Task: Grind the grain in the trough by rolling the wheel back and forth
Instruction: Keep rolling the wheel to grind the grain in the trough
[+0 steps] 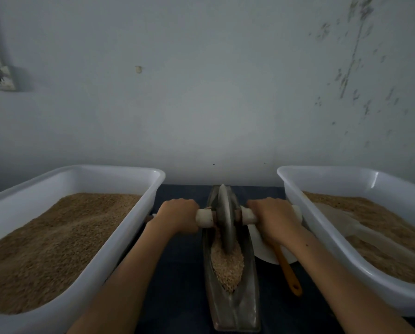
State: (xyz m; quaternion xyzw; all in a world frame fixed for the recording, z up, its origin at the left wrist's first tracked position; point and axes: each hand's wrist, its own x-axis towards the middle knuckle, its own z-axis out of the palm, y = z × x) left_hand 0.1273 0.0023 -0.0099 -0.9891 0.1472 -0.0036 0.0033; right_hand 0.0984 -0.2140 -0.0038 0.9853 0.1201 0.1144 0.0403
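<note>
Your left hand (177,216) grips the pale handle (204,218) on the left of the wheel (225,220), fingers curled over it. Your right hand (273,218) grips the matching handle on the wheel's right side in the same way. The wheel stands upright on its edge in the trough (233,297), towards the trough's far end, with its lower rim sunk into the grain (227,263). The grain lies heaped in the trough on the near side of the wheel, filling the hollow there.

The trough lies lengthwise on the dark desk (177,273), running from you towards the wall (201,92). Left of the trough sits a white tub (100,172) filled with brown grain. Right of the trough sits a second white tub (334,172), also holding brown grain, with a pale scoop (338,220) lying on top of it. Between the trough and that right tub rests a white plate (264,249), partly hidden under your right forearm, and an orange handle (288,271) lies across its near edge, pointing back towards you.
</note>
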